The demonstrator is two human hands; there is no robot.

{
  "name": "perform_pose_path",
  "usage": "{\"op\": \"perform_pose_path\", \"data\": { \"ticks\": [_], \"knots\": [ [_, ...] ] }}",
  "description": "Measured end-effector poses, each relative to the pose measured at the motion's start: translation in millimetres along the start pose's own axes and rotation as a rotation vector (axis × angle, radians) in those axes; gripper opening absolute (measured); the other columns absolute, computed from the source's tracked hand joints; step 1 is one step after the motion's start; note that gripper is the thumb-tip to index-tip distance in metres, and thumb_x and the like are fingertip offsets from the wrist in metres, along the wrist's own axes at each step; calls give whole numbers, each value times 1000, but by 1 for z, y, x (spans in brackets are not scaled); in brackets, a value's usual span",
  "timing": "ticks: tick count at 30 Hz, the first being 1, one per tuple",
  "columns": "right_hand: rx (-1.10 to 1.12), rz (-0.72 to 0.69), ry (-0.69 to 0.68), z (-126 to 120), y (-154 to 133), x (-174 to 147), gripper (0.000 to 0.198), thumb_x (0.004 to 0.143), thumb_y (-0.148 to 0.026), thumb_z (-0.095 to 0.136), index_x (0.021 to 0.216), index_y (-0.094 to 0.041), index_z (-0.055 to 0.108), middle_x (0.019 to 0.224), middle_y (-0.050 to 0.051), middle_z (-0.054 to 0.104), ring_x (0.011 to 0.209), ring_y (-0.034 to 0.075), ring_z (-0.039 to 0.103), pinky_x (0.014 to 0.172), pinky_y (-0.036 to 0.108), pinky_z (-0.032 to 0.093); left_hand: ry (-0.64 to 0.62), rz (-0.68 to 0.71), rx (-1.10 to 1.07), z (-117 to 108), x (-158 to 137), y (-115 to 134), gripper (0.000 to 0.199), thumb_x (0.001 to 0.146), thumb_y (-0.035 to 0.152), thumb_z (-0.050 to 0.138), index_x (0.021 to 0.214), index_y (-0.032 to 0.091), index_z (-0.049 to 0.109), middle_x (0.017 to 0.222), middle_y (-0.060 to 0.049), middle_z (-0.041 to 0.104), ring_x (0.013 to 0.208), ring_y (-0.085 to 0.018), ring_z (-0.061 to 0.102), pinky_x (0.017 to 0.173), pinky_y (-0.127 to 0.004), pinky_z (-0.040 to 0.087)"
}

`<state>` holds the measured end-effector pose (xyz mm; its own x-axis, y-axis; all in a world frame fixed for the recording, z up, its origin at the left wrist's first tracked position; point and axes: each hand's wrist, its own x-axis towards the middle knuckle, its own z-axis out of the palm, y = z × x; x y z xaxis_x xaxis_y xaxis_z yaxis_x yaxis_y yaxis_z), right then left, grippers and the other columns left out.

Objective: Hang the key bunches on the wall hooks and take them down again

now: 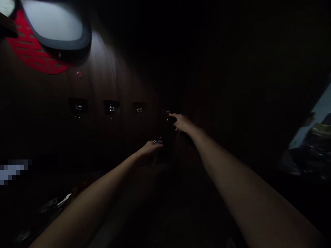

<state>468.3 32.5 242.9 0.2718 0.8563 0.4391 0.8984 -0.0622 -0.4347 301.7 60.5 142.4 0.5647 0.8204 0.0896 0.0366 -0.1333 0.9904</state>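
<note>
It is very dark. My left hand (150,147) reaches forward at mid-frame, fingers closed about a small shiny metal object (157,141) whose kind I cannot make out. Higher and to the right, my right hand (183,123) has its index finger stretched out and the others loosely curled. That fingertip is at a small metal wall hook (168,111); whether it touches is unclear. In line to the left are similar hooks on dark square patches: one hook (139,109), another (112,109) and a further one (78,106).
Upper left, a lit grey-rimmed panel (85,38) hangs over a red cut-out decoration (49,65) on the dark wooden surface (103,75). Shiny loose items (64,199) lie low left. Blurred clutter (312,155) is at the far right.
</note>
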Motion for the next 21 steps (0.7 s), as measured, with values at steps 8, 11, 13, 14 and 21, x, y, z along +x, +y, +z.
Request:
{"op": "perform_pose_path", "data": {
  "ticks": [8, 11, 13, 14, 21],
  "knots": [
    [148, -158, 303, 67, -1, -60, 66, 73, -1, 36, 135, -22, 37, 125, 9, 49, 112, 19, 50, 97, 37, 41, 286, -214, 240, -82, -111, -105, 46, 59, 21, 65, 104, 14, 61, 96, -6, 69, 88, -20, 63, 72, -26, 50],
    [262, -237, 229, 116, -4, -110, 63, 74, -2, 31, 133, -20, 40, 122, 8, 51, 111, 16, 51, 97, 32, 42, 403, -113, 325, -104, -141, -103, 41, 65, 21, 60, 105, 16, 60, 103, -6, 68, 95, -21, 62, 80, -28, 49],
    [304, -241, 179, 150, -2, -144, 61, 73, -2, 31, 130, -19, 43, 121, 8, 52, 111, 15, 51, 99, 31, 41, 509, 4, 420, -116, -164, -103, 34, 69, 21, 54, 103, 19, 61, 105, -5, 67, 99, -20, 61, 86, -31, 47],
    [313, -224, 159, 165, 1, -159, 60, 72, -2, 31, 129, -18, 45, 121, 8, 52, 112, 15, 50, 99, 30, 40, 570, 69, 459, -122, -177, -104, 32, 71, 21, 50, 102, 19, 61, 106, -5, 66, 100, -20, 60, 88, -33, 46],
    [112, -147, -39, 217, 8, -196, 55, 71, 0, 32, 118, -17, 56, 113, 8, 59, 109, 16, 52, 96, 28, 39, 687, 268, 695, -153, -266, -137, 23, 79, 25, 42, 84, 22, 64, 96, -4, 66, 94, -20, 60, 83, -35, 48]
  ]
}}
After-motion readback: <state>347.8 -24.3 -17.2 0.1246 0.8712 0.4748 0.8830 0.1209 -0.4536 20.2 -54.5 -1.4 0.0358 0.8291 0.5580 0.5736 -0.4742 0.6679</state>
